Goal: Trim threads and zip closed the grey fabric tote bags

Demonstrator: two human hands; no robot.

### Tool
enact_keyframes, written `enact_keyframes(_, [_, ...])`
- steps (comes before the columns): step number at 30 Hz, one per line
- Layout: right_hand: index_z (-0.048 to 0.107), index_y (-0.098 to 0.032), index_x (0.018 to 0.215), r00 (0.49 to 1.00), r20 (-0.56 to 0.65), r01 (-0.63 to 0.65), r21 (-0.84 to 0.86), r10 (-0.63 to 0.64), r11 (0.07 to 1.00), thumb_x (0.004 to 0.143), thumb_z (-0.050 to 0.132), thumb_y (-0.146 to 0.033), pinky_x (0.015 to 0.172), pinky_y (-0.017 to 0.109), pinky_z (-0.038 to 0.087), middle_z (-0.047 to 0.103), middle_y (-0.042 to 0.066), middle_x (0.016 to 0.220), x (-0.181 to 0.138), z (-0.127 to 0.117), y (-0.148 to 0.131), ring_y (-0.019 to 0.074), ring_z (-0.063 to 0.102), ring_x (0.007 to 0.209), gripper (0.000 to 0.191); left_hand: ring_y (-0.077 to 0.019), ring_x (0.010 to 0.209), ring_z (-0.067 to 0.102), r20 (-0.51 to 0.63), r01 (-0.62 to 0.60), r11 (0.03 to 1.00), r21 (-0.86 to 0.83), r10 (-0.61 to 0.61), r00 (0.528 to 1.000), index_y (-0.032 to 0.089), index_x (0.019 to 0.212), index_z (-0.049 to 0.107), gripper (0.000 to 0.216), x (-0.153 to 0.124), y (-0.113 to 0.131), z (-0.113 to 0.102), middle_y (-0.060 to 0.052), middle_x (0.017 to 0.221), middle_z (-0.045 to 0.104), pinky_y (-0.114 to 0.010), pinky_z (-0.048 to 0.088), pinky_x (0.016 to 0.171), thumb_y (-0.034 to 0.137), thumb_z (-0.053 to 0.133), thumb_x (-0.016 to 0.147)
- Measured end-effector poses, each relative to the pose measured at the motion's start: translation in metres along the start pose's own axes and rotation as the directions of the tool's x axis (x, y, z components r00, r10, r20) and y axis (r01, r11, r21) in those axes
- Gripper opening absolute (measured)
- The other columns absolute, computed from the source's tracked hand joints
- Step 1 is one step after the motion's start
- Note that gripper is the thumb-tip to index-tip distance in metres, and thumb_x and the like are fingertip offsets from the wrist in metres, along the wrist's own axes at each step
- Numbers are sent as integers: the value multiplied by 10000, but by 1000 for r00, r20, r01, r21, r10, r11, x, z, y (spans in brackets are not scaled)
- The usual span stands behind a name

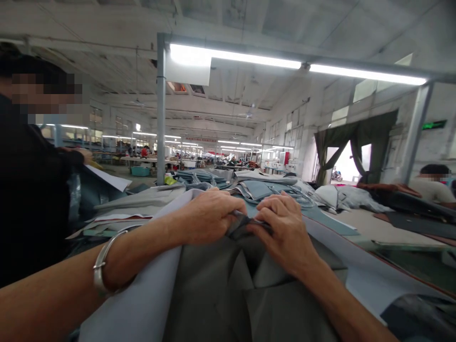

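Observation:
A dark grey-green piece of fabric (pixel 213 285) hangs in folds in front of me, its upper edge bunched between my hands. My left hand (pixel 213 216) is closed on that edge, fingertips pinched. Close beside it, my right hand (pixel 283 228) grips the same edge, with the thumb below and the fingers curled on top. A short stretch of gathered cloth shows between the two hands. Beneath the fabric and out to both sides lies a large pale sheet (pixel 142 294). A silver bangle (pixel 103 266) circles my left wrist.
Stacks of grey-blue material (pixel 260 187) and pale layers (pixel 142 197) cover the table ahead. At the left stands a person in black (pixel 32 190). A metal post (pixel 161 114) rises behind the stacks, carrying tube lights (pixel 256 58). Another person (pixel 432 185) is at far right.

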State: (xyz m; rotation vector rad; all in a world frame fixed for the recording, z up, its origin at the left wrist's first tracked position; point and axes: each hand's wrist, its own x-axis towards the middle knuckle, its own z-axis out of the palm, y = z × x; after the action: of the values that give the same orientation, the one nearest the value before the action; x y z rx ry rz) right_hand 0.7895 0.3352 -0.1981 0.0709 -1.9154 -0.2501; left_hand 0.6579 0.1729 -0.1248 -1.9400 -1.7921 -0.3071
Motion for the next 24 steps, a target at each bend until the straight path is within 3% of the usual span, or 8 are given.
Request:
enact_keyframes(3, [593, -178, 851, 993, 32, 113, 79, -116, 990, 971, 595, -271, 1108, 465, 317, 669, 22, 871, 3, 6, 2, 203, 600, 891, 151, -217, 940, 614, -62, 19, 1000, 22, -17, 998, 250, 994, 677, 237, -14, -7, 5, 5, 911, 699, -387, 391, 929, 129, 521, 862])
enact_keyframes(6, [617, -188, 890, 994, 8, 109, 60, -110, 992, 1002, 539, -258, 979, 400, 396, 636, -10, 743, 7, 14, 0, 165, 563, 695, 153, -278, 1030, 599, -243, 138, 972, 188, -90, 966, 187, 1027, 657, 200, -27, -8, 17, -57, 1021, 702, -494, 314, 1076, 301, 633, 864])
enact_keyframes(9, [634, -203, 928, 996, -28, 81, -15, -81, 997, 1000, 538, -252, 991, 417, 368, 641, -11, 756, 8, 21, -9, 182, 579, 717, 129, -327, 1036, 593, -392, 292, 905, 310, -158, 906, 158, 954, 644, 324, -38, -6, 32, -99, 981, 692, -566, 230, 1133, 467, 659, 860])
enact_keyframes(11, [631, -202, 906, 998, -45, 47, -70, -50, 996, 1001, 527, -253, 1039, 447, 329, 639, -2, 765, 6, 26, -18, 204, 590, 768, 149, -324, 994, 601, -442, 348, 883, 315, -189, 877, 160, 898, 628, 285, -42, -7, 42, -96, 922, 690, -574, 225, 1128, 445, 615, 899])
enact_keyframes(17, [599, -185, 897, 993, -107, 52, -57, -58, 997, 1028, 466, -241, 979, 404, 364, 636, 13, 758, -4, 44, -28, 189, 564, 738, 195, -255, 814, 583, -414, 242, 940, 239, -127, 901, 204, 878, 594, 177, -51, -11, 65, -23, 837, 666, -456, 369, 877, 195, 443, 970])
enact_keyframes(19, [597, -184, 903, 988, -129, 82, -54, -88, 995, 1028, 471, -227, 955, 392, 376, 623, 10, 740, -5, 47, -27, 177, 552, 713, 183, -278, 880, 574, -445, 252, 941, 227, -130, 886, 201, 965, 603, 156, -53, -13, 72, -42, 925, 671, -468, 352, 885, 339, 531, 950])
enact_keyframes(21, [599, -186, 910, 982, -146, 114, -60, -122, 992, 1020, 495, -221, 962, 392, 377, 612, 4, 724, -6, 49, -26, 170, 539, 699, 155, -302, 921, 561, -525, 300, 933, 199, -157, 836, 182, 1003, 609, 337, -54, -15, 78, -73, 966, 673, -491, 325, 923, 503, 598, 902])
enact_keyframes(24, [603, -191, 912, 978, -157, 121, -90, -134, 989, 1013, 523, -237, 980, 391, 373, 613, 4, 720, -6, 50, -26, 169, 532, 706, 137, -267, 869, 561, -569, 291, 945, 149, -159, 807, 194, 906, 634, 300, -52, -20, 85, -55, 860, 682, -469, 300, 930, 463, 517, 968])
